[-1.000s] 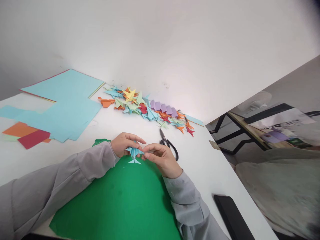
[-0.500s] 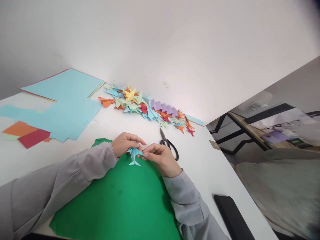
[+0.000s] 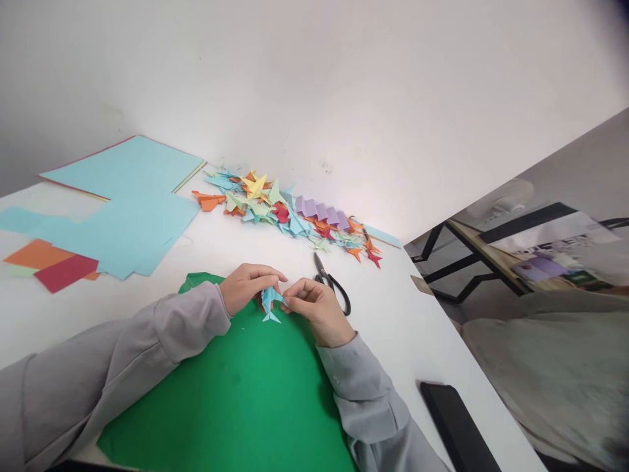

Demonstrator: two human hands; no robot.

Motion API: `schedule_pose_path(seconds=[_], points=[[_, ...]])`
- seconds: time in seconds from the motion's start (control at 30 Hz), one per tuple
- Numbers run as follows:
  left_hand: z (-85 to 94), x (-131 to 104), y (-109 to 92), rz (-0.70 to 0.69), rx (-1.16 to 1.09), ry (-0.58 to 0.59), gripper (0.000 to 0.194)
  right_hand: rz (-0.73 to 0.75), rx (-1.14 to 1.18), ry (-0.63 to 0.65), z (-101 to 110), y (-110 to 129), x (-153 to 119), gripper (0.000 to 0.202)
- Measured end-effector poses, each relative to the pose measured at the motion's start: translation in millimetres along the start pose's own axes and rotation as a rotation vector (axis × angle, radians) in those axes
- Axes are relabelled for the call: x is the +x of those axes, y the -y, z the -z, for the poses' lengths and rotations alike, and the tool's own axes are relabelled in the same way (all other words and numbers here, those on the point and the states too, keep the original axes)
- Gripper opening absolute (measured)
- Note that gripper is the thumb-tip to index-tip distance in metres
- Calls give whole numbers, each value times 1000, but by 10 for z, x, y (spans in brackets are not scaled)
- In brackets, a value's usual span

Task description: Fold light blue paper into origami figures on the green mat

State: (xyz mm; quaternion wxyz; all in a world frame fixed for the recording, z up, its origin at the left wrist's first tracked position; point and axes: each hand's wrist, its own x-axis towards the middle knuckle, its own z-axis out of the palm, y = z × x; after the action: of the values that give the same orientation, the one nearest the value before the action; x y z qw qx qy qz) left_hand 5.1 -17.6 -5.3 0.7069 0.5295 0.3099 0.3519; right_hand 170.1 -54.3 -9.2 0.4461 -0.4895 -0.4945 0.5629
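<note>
Nearest the person, a green cover (image 3: 221, 400), apparently cloth, lies over the table edge beneath both forearms. To its right, a flat black case (image 3: 459, 426) rests on the white table (image 3: 393, 328).

Above the far part of the cover, between the two hands, is a light-blue folded paper plane (image 3: 269, 301), its forked tail pointing toward the person. State of work: body, tail and right wing are formed; the left wing is largely hidden. The model is judged close to its final shape, with shaping of the wing apparently in hand; whether any crease is left cannot be told.

Grip: the right hand (image 3: 322, 311) has thumb and forefinger together, clamped on the tip of the right wing. The left hand (image 3: 248, 286) closes over the left side of the body, forefinger extended; its underside contact is out of sight.

Just beyond the right hand lie black-handled scissors (image 3: 323, 274). At left, unfolded stock: red (image 3: 66, 272) and orange paper rectangles (image 3: 34, 254), then large light-blue sheets (image 3: 128, 236). Farther back, near the wall (image 3: 314, 85), is a heap of folded paper planes (image 3: 297, 224), with a purple pleated paper (image 3: 322, 213) among them.
</note>
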Motion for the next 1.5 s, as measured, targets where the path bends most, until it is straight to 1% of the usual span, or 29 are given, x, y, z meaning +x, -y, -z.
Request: schedule_pose_path(seconds=[0.13,0.23,0.5,0.67,0.8,1.03,1.17,1.3,1.4,1.5], points=[[6,6,-7,12,-29,3,29,-12,74,40,16,-36,18,25],[5,4,-16,20,-37,-10,27,-15,106,35,14,-41,18,32],[13,8,-7,-5,-28,-31,26,59,53,-27,-41,11,-21,32],[29,31,14,-40,-49,-59,26,44,66,-56,-43,8,-25,35],[27,41,2,-52,-66,-81,23,36,97,-61,-36,-4,-19,29],[25,36,-20,-43,-72,-95,21,77,109,-69,-42,18,-25,19],[23,34,-28,-47,-57,-91,21,62,77,-30,-37,13,-25,17],[17,39,-22,-50,-20,-114,20,60,83,54,-30,4,-30,20],[20,45,-8,-78,19,-138,19,62,76,112,-26,0,-35,20],[29,47,-1,-78,20,-133,19,61,75,127,-24,3,-41,17]])
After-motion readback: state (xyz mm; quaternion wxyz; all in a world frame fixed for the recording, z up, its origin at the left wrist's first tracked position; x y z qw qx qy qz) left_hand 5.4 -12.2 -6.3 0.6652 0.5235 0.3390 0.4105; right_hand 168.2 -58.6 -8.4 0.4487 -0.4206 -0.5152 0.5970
